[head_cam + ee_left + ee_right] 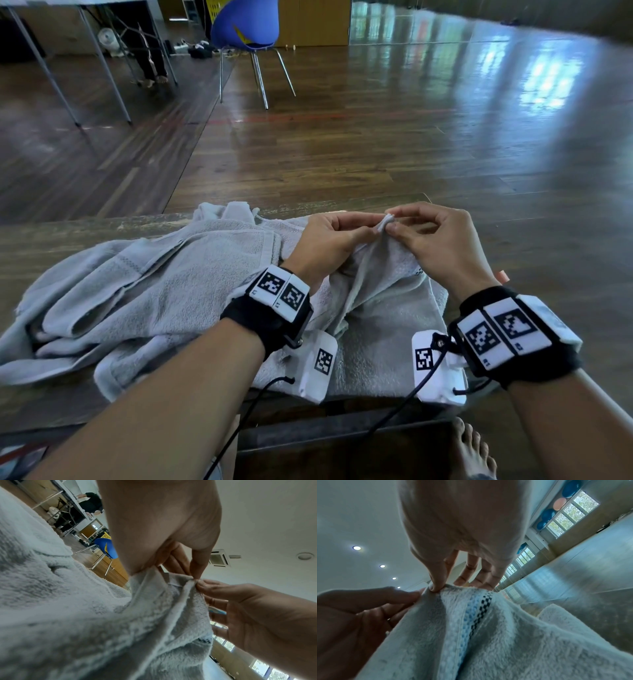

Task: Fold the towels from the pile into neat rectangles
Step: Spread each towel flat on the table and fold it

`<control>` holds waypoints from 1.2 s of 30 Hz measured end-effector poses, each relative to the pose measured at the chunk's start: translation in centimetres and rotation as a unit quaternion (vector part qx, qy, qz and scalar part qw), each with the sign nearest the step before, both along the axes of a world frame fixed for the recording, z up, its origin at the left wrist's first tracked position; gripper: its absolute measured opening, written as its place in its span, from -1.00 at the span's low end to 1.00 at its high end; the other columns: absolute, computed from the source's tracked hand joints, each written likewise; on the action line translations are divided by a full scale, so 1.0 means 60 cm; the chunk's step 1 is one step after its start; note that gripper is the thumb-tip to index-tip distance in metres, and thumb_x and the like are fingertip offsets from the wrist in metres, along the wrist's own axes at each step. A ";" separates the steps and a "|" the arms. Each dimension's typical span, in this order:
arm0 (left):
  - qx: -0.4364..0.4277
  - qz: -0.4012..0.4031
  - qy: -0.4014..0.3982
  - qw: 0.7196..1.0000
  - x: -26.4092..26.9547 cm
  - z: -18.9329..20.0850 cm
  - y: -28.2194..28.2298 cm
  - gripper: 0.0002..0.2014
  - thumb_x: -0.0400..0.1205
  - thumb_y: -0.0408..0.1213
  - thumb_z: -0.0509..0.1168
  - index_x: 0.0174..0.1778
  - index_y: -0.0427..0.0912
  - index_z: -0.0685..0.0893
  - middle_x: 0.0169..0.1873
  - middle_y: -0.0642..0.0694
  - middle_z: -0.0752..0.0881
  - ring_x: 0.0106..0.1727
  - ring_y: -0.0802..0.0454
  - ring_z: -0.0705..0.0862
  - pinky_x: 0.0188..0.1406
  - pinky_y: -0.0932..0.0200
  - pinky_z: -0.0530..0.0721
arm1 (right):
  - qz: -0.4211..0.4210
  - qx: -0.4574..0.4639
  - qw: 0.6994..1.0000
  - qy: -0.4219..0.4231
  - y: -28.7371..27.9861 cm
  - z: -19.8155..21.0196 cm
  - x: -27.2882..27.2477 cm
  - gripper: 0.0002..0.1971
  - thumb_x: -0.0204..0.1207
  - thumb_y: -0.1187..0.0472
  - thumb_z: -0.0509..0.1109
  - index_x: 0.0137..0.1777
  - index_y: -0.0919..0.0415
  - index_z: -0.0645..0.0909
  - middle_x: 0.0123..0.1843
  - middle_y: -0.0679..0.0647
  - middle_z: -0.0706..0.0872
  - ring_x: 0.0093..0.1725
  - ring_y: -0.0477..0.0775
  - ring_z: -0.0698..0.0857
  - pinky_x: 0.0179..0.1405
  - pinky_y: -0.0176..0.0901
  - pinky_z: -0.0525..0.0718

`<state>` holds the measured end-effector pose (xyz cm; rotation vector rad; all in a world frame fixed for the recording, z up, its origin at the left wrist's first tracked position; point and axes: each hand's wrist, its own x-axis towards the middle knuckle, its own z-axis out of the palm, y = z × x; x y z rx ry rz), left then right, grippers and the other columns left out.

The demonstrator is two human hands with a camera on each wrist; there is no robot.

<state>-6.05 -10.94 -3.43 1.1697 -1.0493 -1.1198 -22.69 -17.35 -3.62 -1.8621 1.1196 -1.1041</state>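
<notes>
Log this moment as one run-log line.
left hand: pinches towel corner | right hand: pinches same corner | towel pile: unfolded on table

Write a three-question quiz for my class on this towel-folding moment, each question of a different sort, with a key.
1. True or false: the left hand lies flat on the pile.
2. Which hands pinch the towel corner? A) left only B) right only C) both
3. Fill in: the blue chair stands on the ____.

Key: 1 false; 2 C, the right hand pinches too; 3 floor.
</notes>
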 end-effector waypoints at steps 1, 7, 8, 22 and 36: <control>-0.005 -0.003 -0.013 1.000 0.000 0.001 0.001 -0.72 0.60 -0.53 0.40 0.23 -0.41 0.76 -0.11 -0.20 0.83 -0.29 0.22 0.78 -0.34 0.43 0.66 | 0.005 -0.002 1.000 0.004 -0.001 0.001 -0.001 -0.90 0.44 0.09 0.66 -0.10 -0.12 0.83 -0.17 -0.18 0.84 -0.15 -0.26 0.79 -0.19 -0.45 0.67; -0.111 0.060 -0.287 0.950 0.001 0.010 -0.002 -0.78 0.53 -0.30 0.54 0.05 -0.22 0.75 -0.07 -0.07 0.82 -0.04 0.09 0.78 -0.02 0.17 0.77 | 0.011 -0.028 1.000 0.005 -0.009 0.001 0.003 -0.86 0.48 0.21 0.62 -0.16 -0.01 0.71 -0.22 -0.10 0.80 -0.24 -0.26 0.73 -0.25 -0.47 0.63; -0.123 0.072 -0.338 0.930 0.001 0.010 -0.002 -0.77 0.49 -0.23 0.57 0.00 -0.17 0.74 -0.10 0.00 0.80 -0.06 0.10 0.76 -0.02 0.13 0.77 | 0.013 -0.030 0.999 -0.003 -0.008 0.001 0.005 -0.85 0.50 0.22 0.61 -0.15 -0.02 0.70 -0.21 -0.10 0.79 -0.25 -0.27 0.72 -0.25 -0.46 0.64; -0.034 0.032 -0.473 0.880 0.092 0.029 0.052 -0.89 0.54 -0.25 0.51 -0.06 -0.08 0.88 -0.27 -0.17 0.82 -0.19 -0.14 0.74 -0.14 0.00 0.68 | -0.022 -0.094 0.994 -0.042 -0.037 0.011 -0.046 -0.83 0.56 0.20 0.55 -0.14 -0.13 0.72 -0.16 -0.17 0.79 -0.24 -0.34 0.71 -0.17 -0.56 0.64; -0.158 0.053 -0.548 0.820 0.072 0.023 0.148 -0.80 0.55 -0.18 0.39 -0.01 -0.12 0.87 -0.17 -0.04 0.73 -0.20 -0.05 0.71 -0.15 0.03 0.70 | -0.065 -0.106 0.990 -0.073 0.014 0.029 -0.055 -0.89 0.57 0.20 0.53 -0.10 -0.06 0.71 -0.23 -0.22 0.72 -0.34 -0.44 0.65 -0.29 -0.59 0.58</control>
